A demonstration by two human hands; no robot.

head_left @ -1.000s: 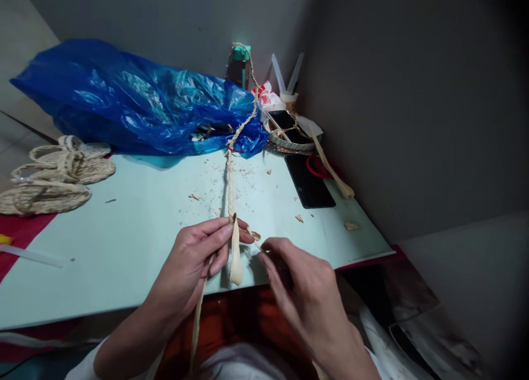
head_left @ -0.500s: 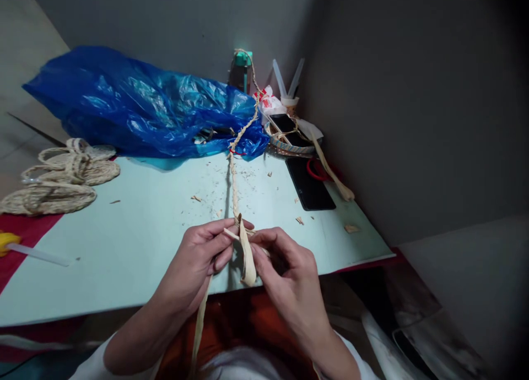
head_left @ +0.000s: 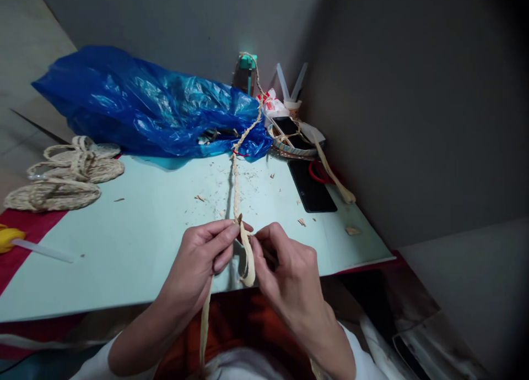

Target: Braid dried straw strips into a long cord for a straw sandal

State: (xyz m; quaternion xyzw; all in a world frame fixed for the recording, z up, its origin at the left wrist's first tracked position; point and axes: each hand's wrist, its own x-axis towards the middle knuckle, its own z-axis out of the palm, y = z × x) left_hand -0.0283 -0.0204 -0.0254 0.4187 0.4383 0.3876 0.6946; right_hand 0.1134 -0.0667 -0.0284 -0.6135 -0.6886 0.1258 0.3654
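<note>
A braided cord of pale dried plant fibre (head_left: 236,190) runs from the back of the table toward me. My left hand (head_left: 209,250) pinches the near end of this braid between thumb and fingers. One loose strand (head_left: 205,319) hangs below that hand over the table edge. Another flat strip (head_left: 248,261) curls down from the braid's end between both hands. My right hand (head_left: 285,264) is closed, its thumb and forefinger pinching a fibre strand close to the braid's end; most of that strand is hidden by the fingers.
A blue plastic bag (head_left: 144,104) lies at the back. Woven slippers (head_left: 58,194) sit at the left, above a yellow-handled tool (head_left: 10,239). Toward the right are a black tablet-like slab (head_left: 312,190), red-handled scissors (head_left: 317,172), a small basket (head_left: 289,148) holding a phone, and a cup (head_left: 292,104).
A short strand end that stuck out across the braid by my left thumb no longer shows. My right fingers have turned slightly near the braid's end. The view has shifted a little.
</note>
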